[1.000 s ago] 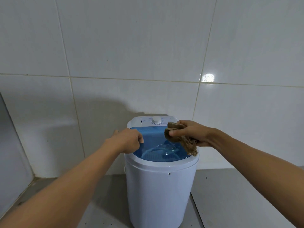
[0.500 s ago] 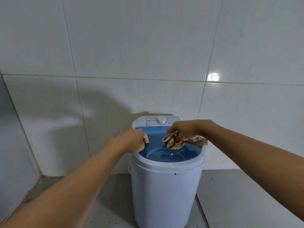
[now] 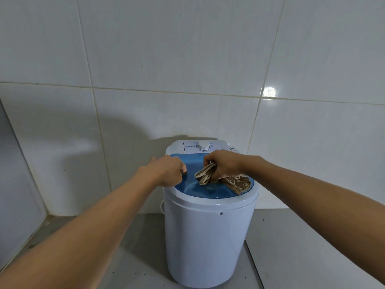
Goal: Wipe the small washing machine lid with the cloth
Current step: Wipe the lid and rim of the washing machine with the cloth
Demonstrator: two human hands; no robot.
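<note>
A small white washing machine [image 3: 208,243] stands on the floor against the tiled wall. Its see-through blue lid [image 3: 208,190] lies flat on top, with a white dial [image 3: 203,145] behind it. My right hand [image 3: 224,163] grips a crumpled brown cloth [image 3: 227,180] and holds it down on the lid's middle and right side. My left hand [image 3: 166,173] has its fingers curled at the machine's left rim, the thumb resting on the lid's left edge.
White wall tiles [image 3: 187,59] rise right behind the machine. A grey floor [image 3: 302,247] spreads on both sides, with a corner wall [image 3: 16,184] at the left. A thin white cord [image 3: 162,205] shows at the machine's left side.
My right hand has turned palm down and brought the cloth from above the lid's right edge onto the lid, dragging it left. My left hand has stayed on the left rim.
</note>
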